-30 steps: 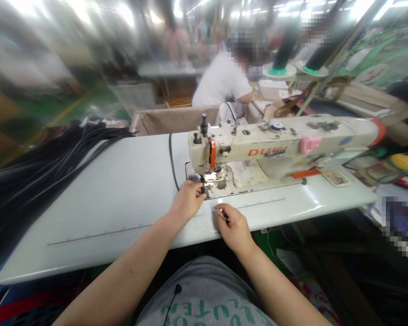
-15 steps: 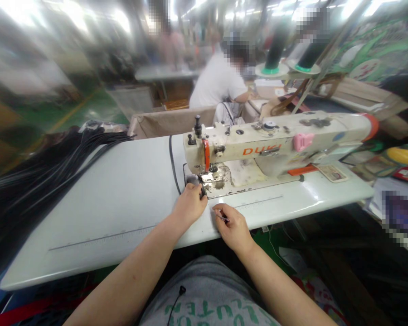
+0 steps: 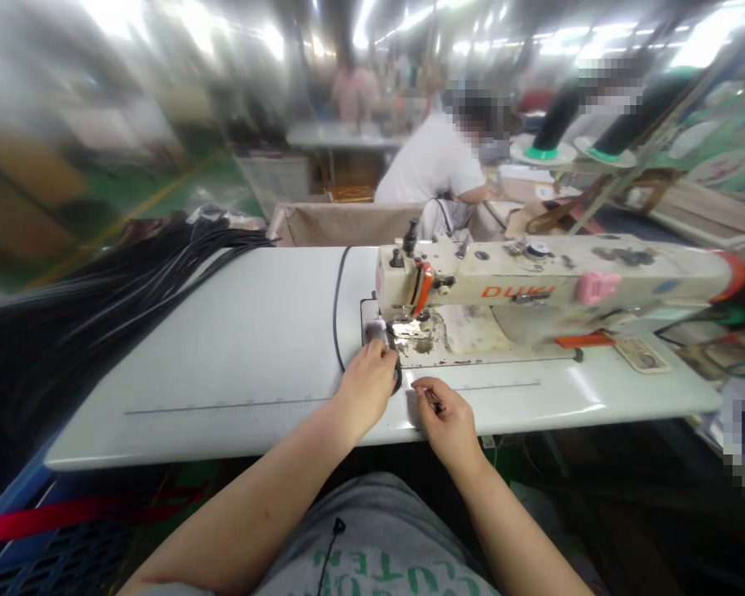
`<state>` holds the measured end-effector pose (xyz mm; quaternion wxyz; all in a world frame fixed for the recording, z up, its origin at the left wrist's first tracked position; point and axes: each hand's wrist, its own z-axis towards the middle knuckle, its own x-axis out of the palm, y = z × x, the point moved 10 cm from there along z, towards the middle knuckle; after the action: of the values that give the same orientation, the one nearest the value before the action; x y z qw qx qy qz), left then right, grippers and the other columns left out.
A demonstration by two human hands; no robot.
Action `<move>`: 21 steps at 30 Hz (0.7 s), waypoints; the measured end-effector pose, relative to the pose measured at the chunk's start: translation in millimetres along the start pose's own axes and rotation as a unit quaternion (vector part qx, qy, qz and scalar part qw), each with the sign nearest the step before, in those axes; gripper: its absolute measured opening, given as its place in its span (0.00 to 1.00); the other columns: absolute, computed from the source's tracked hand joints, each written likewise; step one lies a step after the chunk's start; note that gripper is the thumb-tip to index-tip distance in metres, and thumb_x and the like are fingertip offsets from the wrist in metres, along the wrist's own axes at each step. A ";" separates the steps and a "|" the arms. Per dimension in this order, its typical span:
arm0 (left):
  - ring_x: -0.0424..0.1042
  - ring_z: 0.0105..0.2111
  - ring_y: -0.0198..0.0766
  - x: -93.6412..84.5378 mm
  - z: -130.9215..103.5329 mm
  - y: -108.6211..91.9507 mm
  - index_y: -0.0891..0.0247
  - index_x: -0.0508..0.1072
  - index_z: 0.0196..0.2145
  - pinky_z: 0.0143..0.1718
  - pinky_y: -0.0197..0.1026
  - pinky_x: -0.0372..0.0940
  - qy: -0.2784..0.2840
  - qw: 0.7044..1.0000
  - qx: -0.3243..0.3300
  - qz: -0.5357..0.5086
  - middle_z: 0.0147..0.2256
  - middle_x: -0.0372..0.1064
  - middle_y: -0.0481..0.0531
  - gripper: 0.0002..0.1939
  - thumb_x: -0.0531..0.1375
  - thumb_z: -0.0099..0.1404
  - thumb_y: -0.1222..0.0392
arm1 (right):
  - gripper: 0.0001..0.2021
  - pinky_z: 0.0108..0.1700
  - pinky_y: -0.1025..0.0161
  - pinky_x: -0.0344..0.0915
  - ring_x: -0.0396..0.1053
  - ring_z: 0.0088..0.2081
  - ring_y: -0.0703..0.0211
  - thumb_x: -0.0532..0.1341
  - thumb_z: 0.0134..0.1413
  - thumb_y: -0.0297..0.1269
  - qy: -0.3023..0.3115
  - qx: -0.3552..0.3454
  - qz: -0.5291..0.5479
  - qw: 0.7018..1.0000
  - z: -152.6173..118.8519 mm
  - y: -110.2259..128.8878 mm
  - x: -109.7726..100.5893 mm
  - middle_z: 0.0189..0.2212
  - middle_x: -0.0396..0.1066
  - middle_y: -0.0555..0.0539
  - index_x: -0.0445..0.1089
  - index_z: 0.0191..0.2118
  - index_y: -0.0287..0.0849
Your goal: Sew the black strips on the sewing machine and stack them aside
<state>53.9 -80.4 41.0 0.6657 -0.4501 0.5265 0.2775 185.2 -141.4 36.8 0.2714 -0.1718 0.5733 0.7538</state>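
The left hand (image 3: 367,382) lies on the white laminate sewing table (image 3: 236,348) with its fingers curled down over a thin black strap (image 3: 336,306), pinching its near end just in front of the needle area of the cream industrial sewing machine with orange lettering (image 3: 534,285); how tightly the fingers close cannot be told, since the back of the hand hides them. The strap's long axis runs away from the person, from the hand up along the left side of the machine to the far edge of the table, bowing slightly leftward. The right hand (image 3: 450,418) rests just beside the left, near the table's front edge, its thumb and forefinger nipped together on a small dark slender tool (image 3: 434,402) that points up and left toward the machine's worn metal bed plate (image 3: 419,341). A large heap of long black straps (image 3: 93,306) spreads over the table's left end, well apart from both hands. Behind the table stands a brown fabric bin (image 3: 341,223), and beyond it a person in a white shirt (image 3: 434,161) sits bent over another station
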 end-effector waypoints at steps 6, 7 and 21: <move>0.69 0.52 0.49 -5.1 -2.3 -13.7 0.63 0.71 0.44 0.56 0.51 0.66 -0.061 0.996 0.068 -0.016 0.49 0.68 0.60 0.08 0.60 0.67 0.66 | 0.13 0.31 0.63 0.67 0.68 0.25 0.58 0.58 0.65 0.45 0.000 0.028 -0.007 1.000 3.6 -2.6 -3.0 0.25 0.74 0.50 0.76 0.39 0.43; 0.70 0.51 0.49 -4.6 -1.9 -15.8 0.64 0.71 0.44 0.56 0.51 0.66 -0.063 0.995 0.080 -0.018 0.49 0.69 0.60 0.08 0.60 0.67 0.66 | 0.14 0.30 0.63 0.67 0.68 0.25 0.58 0.58 0.65 0.46 0.000 0.031 -0.008 0.999 4.3 -3.4 -3.2 0.25 0.74 0.50 0.76 0.39 0.43; 0.73 0.49 0.48 -0.4 -3.5 -26.6 0.72 0.76 0.43 0.61 0.47 0.62 -0.144 0.972 0.187 -0.016 0.44 0.73 0.63 0.09 0.58 0.70 0.65 | 0.16 0.25 0.63 0.63 0.63 0.21 0.58 0.61 0.61 0.52 -0.022 0.063 -0.043 0.997 6.8 -9.0 -13.5 0.21 0.69 0.51 0.77 0.36 0.44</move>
<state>74.6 -95.2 49.4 0.8113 -0.2811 0.4604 0.2252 201.8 -135.9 39.6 0.3268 -0.1621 0.6054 0.7073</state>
